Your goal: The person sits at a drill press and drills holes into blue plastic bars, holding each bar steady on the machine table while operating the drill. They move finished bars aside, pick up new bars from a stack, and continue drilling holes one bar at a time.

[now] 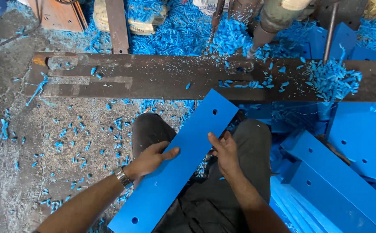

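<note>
Left hand (151,159) grips the left edge of a long blue plastic strip (179,162), thumb on top; right hand (226,152) pinches its right edge; strip lies diagonally across the person's lap (holes drilled near both ends); blue shavings (332,77) cover the dark steel bench plate (153,80) ahead; stacked blue strips (343,190) sit at right.

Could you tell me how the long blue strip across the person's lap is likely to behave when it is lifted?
The blue strip looks flat and straight across the lap, so it is probably stiff. Its smooth painted face may be slippery. The left hand and right hand grip opposite edges, suggesting it is long enough to tip if held one-handed.
</note>
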